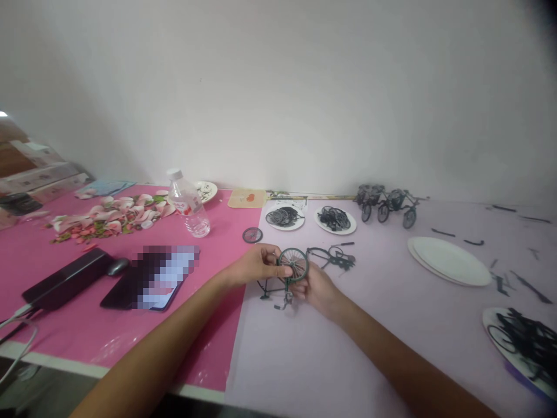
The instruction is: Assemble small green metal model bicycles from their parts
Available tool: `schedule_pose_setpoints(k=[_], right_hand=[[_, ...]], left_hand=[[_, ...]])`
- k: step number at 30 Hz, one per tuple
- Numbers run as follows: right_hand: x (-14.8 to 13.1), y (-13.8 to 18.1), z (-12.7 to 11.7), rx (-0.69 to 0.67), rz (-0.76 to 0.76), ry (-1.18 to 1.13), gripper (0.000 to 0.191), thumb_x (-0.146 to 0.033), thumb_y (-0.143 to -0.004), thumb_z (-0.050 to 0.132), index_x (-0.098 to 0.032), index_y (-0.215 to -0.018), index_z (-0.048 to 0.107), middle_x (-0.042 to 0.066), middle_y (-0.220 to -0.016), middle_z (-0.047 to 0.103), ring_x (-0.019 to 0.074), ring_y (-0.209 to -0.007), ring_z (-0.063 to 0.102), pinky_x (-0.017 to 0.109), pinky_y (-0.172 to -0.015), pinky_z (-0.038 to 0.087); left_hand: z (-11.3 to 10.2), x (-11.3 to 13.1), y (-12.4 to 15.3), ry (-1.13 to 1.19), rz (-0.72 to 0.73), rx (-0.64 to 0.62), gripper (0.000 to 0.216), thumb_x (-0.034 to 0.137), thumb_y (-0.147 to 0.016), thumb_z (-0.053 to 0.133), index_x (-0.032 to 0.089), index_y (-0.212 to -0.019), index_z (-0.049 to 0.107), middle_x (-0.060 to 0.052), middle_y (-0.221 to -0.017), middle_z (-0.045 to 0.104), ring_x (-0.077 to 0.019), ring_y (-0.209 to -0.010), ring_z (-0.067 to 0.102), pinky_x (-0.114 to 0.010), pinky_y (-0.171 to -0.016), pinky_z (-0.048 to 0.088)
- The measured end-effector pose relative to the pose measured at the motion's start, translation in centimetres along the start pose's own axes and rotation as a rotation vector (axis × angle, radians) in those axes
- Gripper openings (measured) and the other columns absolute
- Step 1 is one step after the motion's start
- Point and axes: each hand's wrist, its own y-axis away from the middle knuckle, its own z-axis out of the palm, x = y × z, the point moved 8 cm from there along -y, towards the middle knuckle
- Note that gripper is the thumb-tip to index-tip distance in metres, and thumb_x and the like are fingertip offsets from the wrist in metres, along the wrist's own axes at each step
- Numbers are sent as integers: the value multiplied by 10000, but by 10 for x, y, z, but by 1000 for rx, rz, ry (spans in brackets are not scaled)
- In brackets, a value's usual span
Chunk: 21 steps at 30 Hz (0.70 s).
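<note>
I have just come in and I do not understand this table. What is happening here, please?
A person is handling a green miniature bicycle with both bare hands. The left hand pinches it beside the wheel, and the right hand grips it lower down. A loose wheel lies on the table nearby. Behind it is a plate of dark parts, and several complete small bicycles stand near the wall.

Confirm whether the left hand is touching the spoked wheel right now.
Touching. Head view: the left hand pinches the spoked wheel at its left rim, with no gap; the right hand grips the model bicycle beneath.
</note>
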Motion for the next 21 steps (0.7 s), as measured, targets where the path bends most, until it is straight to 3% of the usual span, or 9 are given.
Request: schedule_pose_setpoints(k=[8, 14, 21], right_hand=[[2, -1, -2, 15, -4, 32, 340, -367, -737, 708, -244, -654, 402, -120, -448, 262, 75, -416, 249, 202, -390, 238], [7, -6, 2, -52, 10, 4, 441, -614, -760, 681, -234, -677, 474, -104, -447, 303, 82, -413, 257, 206, -373, 253], [5, -8, 2, -58, -8, -6, 389, -596, -793, 664, -236, -767, 519, -100, -463, 347, 95, -417, 278, 204, -366, 263]], left_hand=[[-3, -12, -2, -27, -64, 25, 510, 572, -699, 879, 156, -768, 592, 76, -611, 413, -59, -531, 325, -216, -491, 208], [-6, -10, -2, -21, -56, 46, 535, 570, -716, 874, 168, -719, 521, 88, -596, 360, -50, -519, 310, -207, -484, 207], [-7, -8, -1, -4, -66, 25, 545, 603, -712, 865, 162, -726, 547, 85, -576, 384, -45, -488, 317, -201, -461, 220]])
